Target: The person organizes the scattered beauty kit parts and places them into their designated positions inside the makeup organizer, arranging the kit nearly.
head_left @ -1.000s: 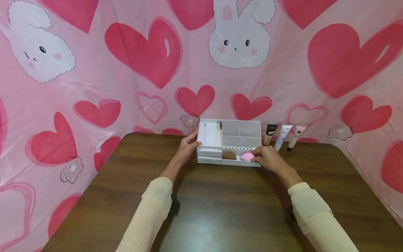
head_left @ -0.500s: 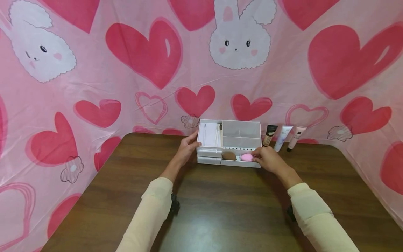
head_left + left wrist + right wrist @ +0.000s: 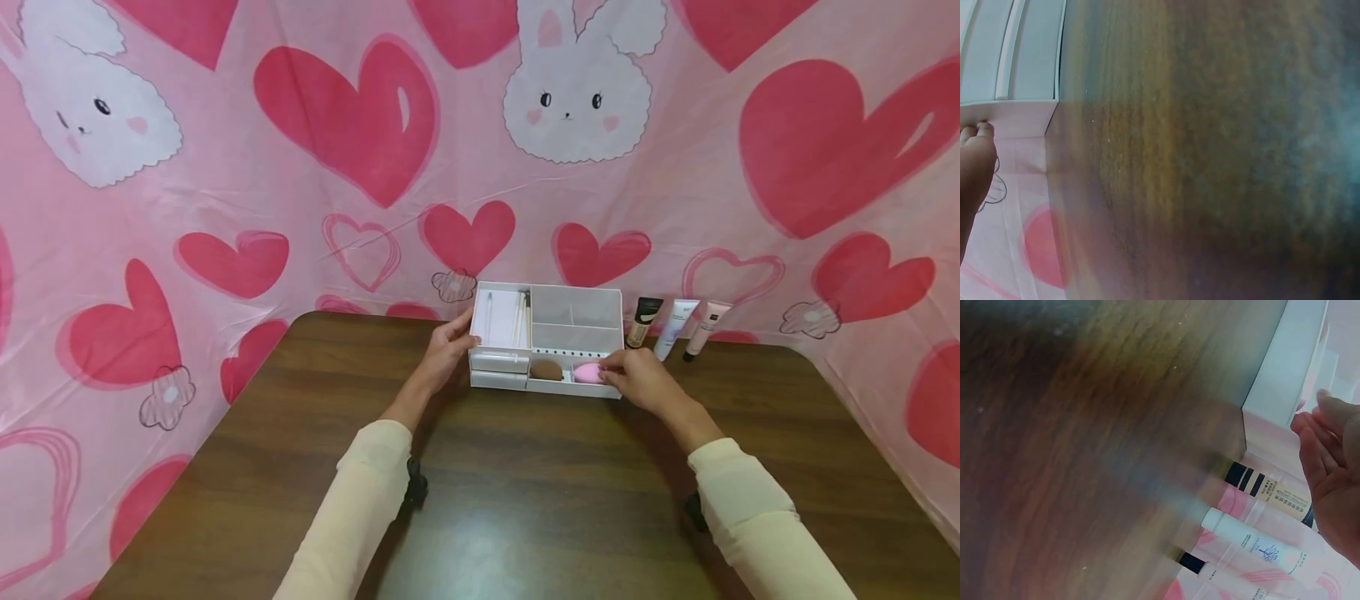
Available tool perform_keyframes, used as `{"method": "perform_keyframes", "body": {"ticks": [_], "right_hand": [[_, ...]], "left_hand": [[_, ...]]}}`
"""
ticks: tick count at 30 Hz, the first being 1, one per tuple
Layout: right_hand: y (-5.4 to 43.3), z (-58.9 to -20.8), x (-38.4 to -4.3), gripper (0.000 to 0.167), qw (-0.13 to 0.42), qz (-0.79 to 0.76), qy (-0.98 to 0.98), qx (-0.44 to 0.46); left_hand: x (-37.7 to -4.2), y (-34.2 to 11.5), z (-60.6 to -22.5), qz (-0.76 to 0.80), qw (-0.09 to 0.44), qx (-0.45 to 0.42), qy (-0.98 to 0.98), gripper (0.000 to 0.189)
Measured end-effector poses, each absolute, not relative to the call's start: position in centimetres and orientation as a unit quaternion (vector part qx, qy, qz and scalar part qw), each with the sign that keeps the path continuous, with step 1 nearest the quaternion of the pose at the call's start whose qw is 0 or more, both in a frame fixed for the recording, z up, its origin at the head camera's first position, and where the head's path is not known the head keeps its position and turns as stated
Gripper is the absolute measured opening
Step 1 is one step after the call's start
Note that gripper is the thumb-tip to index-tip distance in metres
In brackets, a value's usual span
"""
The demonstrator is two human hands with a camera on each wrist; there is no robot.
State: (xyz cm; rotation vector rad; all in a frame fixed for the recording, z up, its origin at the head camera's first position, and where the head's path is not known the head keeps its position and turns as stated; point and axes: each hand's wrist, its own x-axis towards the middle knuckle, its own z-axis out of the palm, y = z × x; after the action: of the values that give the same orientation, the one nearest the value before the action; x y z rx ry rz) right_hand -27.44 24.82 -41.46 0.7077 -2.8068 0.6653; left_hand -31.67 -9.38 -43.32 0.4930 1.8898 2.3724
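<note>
A white desktop organizer [image 3: 576, 340] stands at the back of the wooden table. My left hand [image 3: 447, 346] holds its left side, the thumb over the edge near the front corner; in the left wrist view, fingers [image 3: 984, 130] lie against the outer side wall. At the front right compartment, my right hand [image 3: 637, 375] pinches a pink makeup sponge [image 3: 587, 373]. In the right wrist view the fingertips [image 3: 1299, 420] are at the organizer's rim and nearly hide the sponge. A brown rounded item [image 3: 546, 371] sits in the neighbouring front compartment.
Right of the organizer stand a black-capped foundation-like tube [image 3: 643, 322], a white tube [image 3: 677, 327] and a pink tube [image 3: 707, 330]. Thin sticks or brushes [image 3: 519, 320] lie in the upper left compartment, above two small drawers [image 3: 499, 372]. A pink heart-patterned cloth [image 3: 345, 158] hangs behind the table.
The right fingers have shifted very slightly at the pink makeup sponge. The left hand and the organizer stay in place; the head view tilts a little.
</note>
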Motion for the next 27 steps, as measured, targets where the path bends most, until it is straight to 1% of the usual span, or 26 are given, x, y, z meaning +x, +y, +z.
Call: {"method": "perform_keyframes", "body": {"ticks": [5, 9, 15, 19, 22, 24, 25, 27], "right_hand": [[25.4, -41.2, -27.0, 0.021, 0.088, 0.261, -0.935, 0.222], [26.7, -40.6, -26.7, 0.021, 0.119, 0.288, -0.927, 0.208], [30.0, -38.8, -26.4, 0.019, 0.162, 0.329, -0.914, 0.173], [32.5, -37.9, -26.3, 0.020, 0.210, 0.382, -0.890, 0.131], [34.1, -37.3, -26.6, 0.021, 0.252, 0.450, -0.851, 0.099], [34.9, -36.8, -26.8, 0.016, 0.279, 0.493, -0.821, 0.064], [35.2, -36.4, -26.9, 0.017, 0.292, 0.514, -0.805, 0.047], [35.5, -35.7, -26.9, 0.025, 0.314, 0.552, -0.772, 0.010]], "left_hand": [[-31.6, -9.4, -43.3, 0.772, 0.037, 0.158, 0.615, 0.066], [-31.8, -9.4, -43.4, 0.769, 0.038, 0.161, 0.618, 0.067], [-31.9, -9.2, -43.3, 0.772, 0.037, 0.156, 0.616, 0.067], [-31.9, -9.2, -43.2, 0.771, 0.038, 0.155, 0.616, 0.067], [-31.9, -9.2, -43.2, 0.771, 0.038, 0.154, 0.617, 0.067], [-31.9, -9.2, -43.2, 0.772, 0.037, 0.153, 0.616, 0.067], [-31.9, -9.2, -43.3, 0.772, 0.037, 0.152, 0.616, 0.067], [-31.9, -9.2, -43.3, 0.773, 0.037, 0.150, 0.615, 0.067]]}}
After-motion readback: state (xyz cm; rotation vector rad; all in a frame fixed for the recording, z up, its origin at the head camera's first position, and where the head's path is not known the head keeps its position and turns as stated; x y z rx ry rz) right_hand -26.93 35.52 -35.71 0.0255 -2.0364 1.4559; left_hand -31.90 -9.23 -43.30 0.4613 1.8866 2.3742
